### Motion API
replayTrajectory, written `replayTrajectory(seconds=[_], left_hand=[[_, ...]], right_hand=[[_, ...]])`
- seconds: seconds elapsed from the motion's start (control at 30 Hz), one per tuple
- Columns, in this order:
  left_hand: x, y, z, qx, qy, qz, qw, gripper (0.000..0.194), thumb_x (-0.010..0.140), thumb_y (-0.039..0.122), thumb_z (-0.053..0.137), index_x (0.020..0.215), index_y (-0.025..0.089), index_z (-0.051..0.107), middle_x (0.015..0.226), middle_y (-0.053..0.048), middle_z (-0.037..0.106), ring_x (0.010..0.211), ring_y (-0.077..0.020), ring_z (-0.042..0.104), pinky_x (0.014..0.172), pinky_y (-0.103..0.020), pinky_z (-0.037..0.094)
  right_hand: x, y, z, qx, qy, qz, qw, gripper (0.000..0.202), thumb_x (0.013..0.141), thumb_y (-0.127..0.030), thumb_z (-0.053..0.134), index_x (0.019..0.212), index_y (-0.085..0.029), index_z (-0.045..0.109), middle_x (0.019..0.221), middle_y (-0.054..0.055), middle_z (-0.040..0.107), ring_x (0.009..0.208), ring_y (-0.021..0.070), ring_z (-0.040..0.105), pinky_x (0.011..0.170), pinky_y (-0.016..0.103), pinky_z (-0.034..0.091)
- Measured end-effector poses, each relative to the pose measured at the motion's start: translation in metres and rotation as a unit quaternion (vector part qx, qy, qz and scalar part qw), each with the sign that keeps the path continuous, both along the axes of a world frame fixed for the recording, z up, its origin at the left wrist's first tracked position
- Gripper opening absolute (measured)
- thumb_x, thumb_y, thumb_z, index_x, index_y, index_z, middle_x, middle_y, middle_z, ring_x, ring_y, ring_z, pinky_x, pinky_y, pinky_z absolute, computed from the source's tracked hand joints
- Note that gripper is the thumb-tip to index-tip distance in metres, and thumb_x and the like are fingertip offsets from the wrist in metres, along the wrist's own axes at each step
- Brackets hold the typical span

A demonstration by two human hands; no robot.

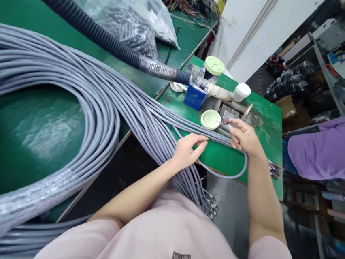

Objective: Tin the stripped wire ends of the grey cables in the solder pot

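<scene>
My right hand [245, 139] is closed on the end of a grey cable [234, 176], which loops round below the wrist. Thin dark and reddish wires [226, 121] fan out from the pinched fingertips, beside a shallow pale green cup [211, 119]. Just past the wires lies a small metal plate [229, 114] in a stained holder. My left hand [189, 149] hovers over or rests on the bundle of grey cables [156, 132], thumb apart from the fingers, with nothing visible in it. Whether it touches the cables I cannot tell.
A black corrugated hose [107, 42] reaches over the bench to a blue box [195, 96]. A white cup [242, 92] and a green-lidded container [214, 65] stand behind. A large cable coil [98, 138] covers the left table. A person in purple [329, 148] is at right.
</scene>
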State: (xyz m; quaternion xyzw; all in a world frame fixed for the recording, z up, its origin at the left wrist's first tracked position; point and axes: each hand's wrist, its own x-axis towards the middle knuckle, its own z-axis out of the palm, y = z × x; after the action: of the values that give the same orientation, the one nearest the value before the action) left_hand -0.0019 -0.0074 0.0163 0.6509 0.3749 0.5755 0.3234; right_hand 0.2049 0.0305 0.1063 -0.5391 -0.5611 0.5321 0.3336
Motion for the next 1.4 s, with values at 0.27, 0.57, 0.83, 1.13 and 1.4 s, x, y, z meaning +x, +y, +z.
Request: replayTrajectory(seconds=[0.27,0.57,0.83,1.13,1.4], left_hand=[[0.003,0.002,0.001,0.018,0.099,-0.041,0.994,0.015,0.089,0.023,0.055,0.091,0.018,0.069,0.076,-0.004,0.071,0.069,-0.0149,0.062,0.069,-0.029,0.047],[0.002,0.003,0.001,0.006,0.124,-0.057,0.991,0.016,0.089,0.024,0.054,0.092,0.019,0.069,0.078,-0.004,0.072,0.071,-0.0153,0.063,0.071,-0.029,0.045],[0.001,0.002,0.001,0.0,0.121,-0.062,0.991,0.017,0.09,0.024,0.053,0.092,0.02,0.069,0.077,-0.003,0.071,0.071,-0.0152,0.062,0.071,-0.029,0.045],[0.001,0.003,-0.002,0.008,0.122,-0.057,0.991,0.016,0.09,0.026,0.054,0.092,0.02,0.069,0.078,-0.003,0.071,0.071,-0.0151,0.062,0.069,-0.029,0.044],[0.001,0.001,-0.003,0.014,0.12,-0.058,0.991,0.015,0.09,0.025,0.054,0.093,0.019,0.068,0.078,-0.003,0.071,0.072,-0.0151,0.062,0.069,-0.029,0.043]], right_hand=[[-0.007,0.043,-0.018,-0.044,-0.047,0.046,0.997,0.033,0.08,-0.031,0.062,0.11,-0.019,0.057,0.038,-0.014,0.04,0.026,0.0047,0.031,0.035,0.019,0.039],[-0.011,0.055,-0.025,-0.069,-0.129,0.064,0.987,0.032,0.08,-0.029,0.06,0.109,-0.015,0.06,0.035,-0.013,0.038,0.024,0.0059,0.033,0.029,0.017,0.031],[-0.009,0.052,-0.011,-0.046,-0.121,0.047,0.991,0.027,0.08,-0.027,0.061,0.105,-0.017,0.061,0.036,-0.012,0.038,0.026,0.0058,0.032,0.031,0.019,0.033],[0.047,0.065,-0.004,-0.003,-0.148,-0.096,0.984,0.031,0.074,-0.022,0.065,0.104,-0.015,0.06,0.038,-0.012,0.041,0.026,0.0053,0.032,0.032,0.02,0.034],[0.064,0.085,-0.032,-0.018,-0.194,-0.126,0.973,0.03,0.072,-0.021,0.062,0.101,-0.014,0.062,0.035,-0.013,0.036,0.024,0.0054,0.031,0.029,0.019,0.033]])
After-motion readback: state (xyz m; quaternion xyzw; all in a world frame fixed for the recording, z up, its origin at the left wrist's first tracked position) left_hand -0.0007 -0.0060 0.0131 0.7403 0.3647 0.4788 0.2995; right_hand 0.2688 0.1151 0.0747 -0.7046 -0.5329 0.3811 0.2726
